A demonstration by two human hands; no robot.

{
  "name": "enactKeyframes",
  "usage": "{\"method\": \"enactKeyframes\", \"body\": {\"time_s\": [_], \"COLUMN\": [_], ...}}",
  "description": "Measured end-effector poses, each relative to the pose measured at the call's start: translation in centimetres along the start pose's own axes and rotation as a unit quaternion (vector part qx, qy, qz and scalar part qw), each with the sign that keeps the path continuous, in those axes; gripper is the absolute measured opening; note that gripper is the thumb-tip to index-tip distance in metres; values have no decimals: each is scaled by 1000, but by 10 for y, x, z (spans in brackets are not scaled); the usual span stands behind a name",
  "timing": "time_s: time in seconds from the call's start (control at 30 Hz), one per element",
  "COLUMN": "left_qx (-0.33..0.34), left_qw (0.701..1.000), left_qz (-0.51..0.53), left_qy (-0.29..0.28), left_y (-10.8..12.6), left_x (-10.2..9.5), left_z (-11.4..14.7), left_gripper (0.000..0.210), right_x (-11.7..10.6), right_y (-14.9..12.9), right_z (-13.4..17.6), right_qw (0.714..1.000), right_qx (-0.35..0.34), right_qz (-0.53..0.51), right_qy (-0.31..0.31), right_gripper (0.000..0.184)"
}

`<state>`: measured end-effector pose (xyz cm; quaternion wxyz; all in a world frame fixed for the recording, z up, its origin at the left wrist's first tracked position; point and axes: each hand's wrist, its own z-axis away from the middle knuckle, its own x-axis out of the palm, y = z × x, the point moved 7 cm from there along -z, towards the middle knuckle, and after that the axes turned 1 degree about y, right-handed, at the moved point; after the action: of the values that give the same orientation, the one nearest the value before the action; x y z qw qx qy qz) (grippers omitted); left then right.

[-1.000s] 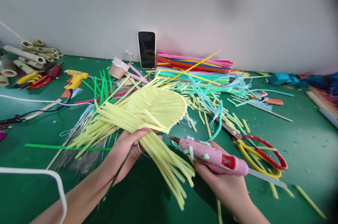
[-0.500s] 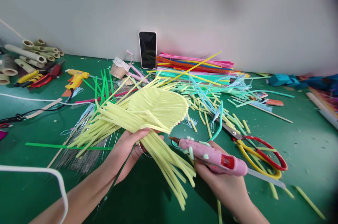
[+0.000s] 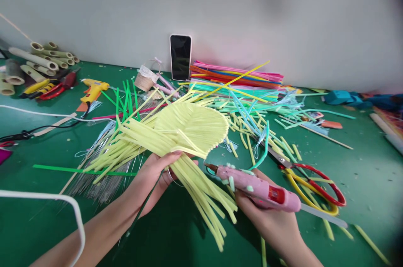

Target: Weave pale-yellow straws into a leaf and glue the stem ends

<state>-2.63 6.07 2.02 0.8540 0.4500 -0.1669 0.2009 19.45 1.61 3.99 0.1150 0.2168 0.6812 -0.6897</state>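
My left hand point(image 3: 160, 174) is closed around a leaf shape point(image 3: 193, 124) built from pale yellow-green pipe cleaners, thumb on top. Loose pipe cleaner ends point(image 3: 204, 200) fan out from it toward the lower right, and others stick out at the upper left. A dark stem runs down along my left wrist. In my right hand point(image 3: 267, 212) is a pink hot glue gun point(image 3: 258, 185), spotted with mint-green bits. Its brown nozzle points left, close beside the leaf's lower edge but apart from it. A translucent glue stick point(image 3: 324, 215) protrudes from its back end.
Scissors point(image 3: 310, 187) with red and yellow handles lie right of the glue gun. Pipe cleaner bundles point(image 3: 236, 76) and an upright phone point(image 3: 181, 57) stand by the wall. A yellow glue gun point(image 3: 93, 90), pliers point(image 3: 59, 86) and bamboo tubes point(image 3: 53, 59) are at left. A white cable point(image 3: 77, 212) crosses lower left.
The whole view has shifted slightly, with everything appearing a little further right. Both hands keep their holds, and the glue gun stays about equally close to the leaf.
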Motion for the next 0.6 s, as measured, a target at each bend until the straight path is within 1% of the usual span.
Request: {"method": "enactKeyframes", "body": {"time_s": [0.23, 0.37, 0.5, 0.6], "left_qx": [0, 2, 5, 1], "left_qw": [1000, 1000, 1000, 1000], "left_qz": [-11, -9, 2, -4], "left_qy": [-20, -13, 3, 5], "left_y": [2, 2, 1, 1], "left_x": [2, 1, -1, 0], "left_z": [2, 2, 1, 1], "left_gripper": [20, 23, 35, 34], "right_x": [-4, -3, -1, -2], "right_y": [-3, -1, 0, -1], "right_z": [0, 1, 1, 1], "right_qw": [1000, 1000, 1000, 1000], "right_qx": [-10, -12, -16, -14], "right_qz": [4, 2, 3, 11], "right_qy": [29, 18, -6, 2], "right_gripper": [12, 13, 11, 11]}}
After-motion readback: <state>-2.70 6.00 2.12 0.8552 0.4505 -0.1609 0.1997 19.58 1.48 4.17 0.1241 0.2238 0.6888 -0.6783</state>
